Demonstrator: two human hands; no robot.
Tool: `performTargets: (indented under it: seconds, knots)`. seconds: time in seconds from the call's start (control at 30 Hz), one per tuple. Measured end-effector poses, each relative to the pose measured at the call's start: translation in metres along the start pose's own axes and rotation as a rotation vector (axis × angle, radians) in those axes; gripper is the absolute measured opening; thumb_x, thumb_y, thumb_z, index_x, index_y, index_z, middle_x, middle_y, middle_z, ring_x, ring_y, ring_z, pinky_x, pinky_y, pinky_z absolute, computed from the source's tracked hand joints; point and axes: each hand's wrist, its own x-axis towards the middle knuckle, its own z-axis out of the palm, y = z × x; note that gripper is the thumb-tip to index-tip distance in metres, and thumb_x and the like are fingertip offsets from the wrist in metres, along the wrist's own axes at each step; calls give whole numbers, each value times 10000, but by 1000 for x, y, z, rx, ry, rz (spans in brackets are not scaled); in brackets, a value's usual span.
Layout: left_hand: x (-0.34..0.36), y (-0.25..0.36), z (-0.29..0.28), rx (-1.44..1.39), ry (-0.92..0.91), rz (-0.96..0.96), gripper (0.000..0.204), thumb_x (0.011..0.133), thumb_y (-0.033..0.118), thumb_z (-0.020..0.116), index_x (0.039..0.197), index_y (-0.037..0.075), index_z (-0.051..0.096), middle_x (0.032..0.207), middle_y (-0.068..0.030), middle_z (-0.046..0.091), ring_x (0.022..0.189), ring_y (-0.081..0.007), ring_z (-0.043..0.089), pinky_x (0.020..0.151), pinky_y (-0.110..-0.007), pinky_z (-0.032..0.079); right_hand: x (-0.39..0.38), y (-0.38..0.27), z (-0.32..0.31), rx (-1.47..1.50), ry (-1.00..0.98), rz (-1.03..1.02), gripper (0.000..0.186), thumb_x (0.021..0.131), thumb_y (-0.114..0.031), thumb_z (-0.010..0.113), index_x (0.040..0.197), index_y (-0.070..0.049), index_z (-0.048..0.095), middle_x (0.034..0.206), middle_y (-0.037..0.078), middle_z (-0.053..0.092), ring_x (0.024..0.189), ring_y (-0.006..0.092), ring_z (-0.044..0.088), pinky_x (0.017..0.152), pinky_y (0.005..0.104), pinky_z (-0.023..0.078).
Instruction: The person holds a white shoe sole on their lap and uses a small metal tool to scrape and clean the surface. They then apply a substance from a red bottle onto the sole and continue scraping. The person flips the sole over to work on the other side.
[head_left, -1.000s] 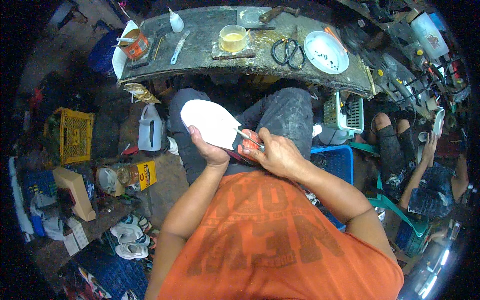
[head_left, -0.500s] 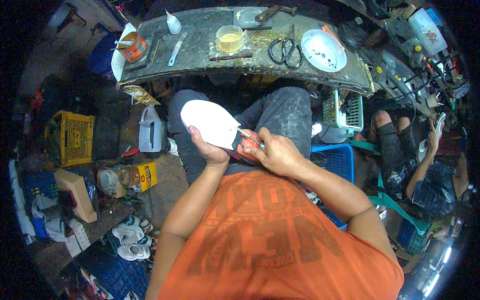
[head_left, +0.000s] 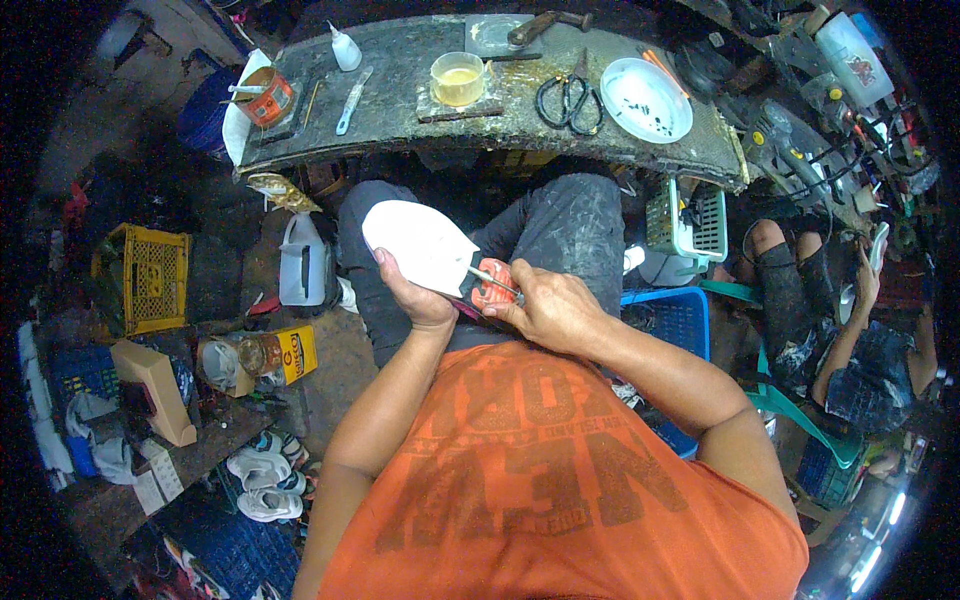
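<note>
A shoe lies across my lap, with a white sole piece [head_left: 420, 245] over its front and an orange heel section [head_left: 494, 284] bare behind that. My left hand [head_left: 418, 300] grips the shoe from the near left side, its thumb along the white piece's edge. In my right hand [head_left: 552, 303] is a thin metal-shafted tool [head_left: 484, 272] that looks like an awl. Its shaft crosses the orange heel and reaches the back edge of the white piece. My right fingers wrap its other end, so the handle is hidden, and they rest against the heel.
Ahead stands a workbench [head_left: 390, 125] with scissors [head_left: 570, 105], a glue cup [head_left: 459, 80], a white bowl [head_left: 648, 100], a hammer [head_left: 548, 27] and a squeeze bottle [head_left: 345, 47]. A blue crate [head_left: 680, 320] is close on my right; another person [head_left: 870, 370] sits beyond. A yellow crate [head_left: 155, 278] is left.
My right hand has shifted slightly, and the tool lies at a somewhat different angle over the heel. More of the orange heel shows. My left hand and the shoe stay nearly in place.
</note>
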Motion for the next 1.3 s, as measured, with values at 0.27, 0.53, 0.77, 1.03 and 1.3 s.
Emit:
performTargets:
  seconds: [0.27,0.53,0.77,1.03,1.3]
  knots:
    - [4,-3,-5,25,8,-17,736,1048,687,345,1467,101,498,1325,-110,638,1192,-291,659,996,-454,557,1,-2,-1,-50,0,-47,647,981,-571,666,1190,35,572,920,278,750,830,451,756,699,550,607]
    - [7,-3,-3,-2,38,-33,685,1077,653,328,1392,83,540,1237,-99,657,1124,-251,670,969,-417,553,1,-3,-3,-64,11,-108,619,965,-547,700,1184,21,588,992,267,749,857,434,757,708,535,612]
    - [13,-4,-6,3,29,-34,685,1073,656,340,1403,89,534,1245,-100,654,1130,-261,670,962,-422,560,4,1,1,-63,47,-155,667,955,-538,714,1325,1,584,1013,249,754,877,425,757,734,529,613]
    - [14,-4,-3,-21,50,-75,673,1083,644,328,1387,83,542,1226,-103,659,1121,-266,669,967,-428,553,7,0,-2,-97,20,-153,692,969,-528,703,1419,-24,552,1009,240,756,868,432,756,726,533,616]
    - [17,-4,-4,-30,53,-115,684,1076,652,334,1398,84,539,1246,-104,653,1132,-273,664,973,-435,547,9,1,1,-86,79,-210,671,974,-526,699,1401,-27,560,975,229,757,839,412,760,698,517,621]
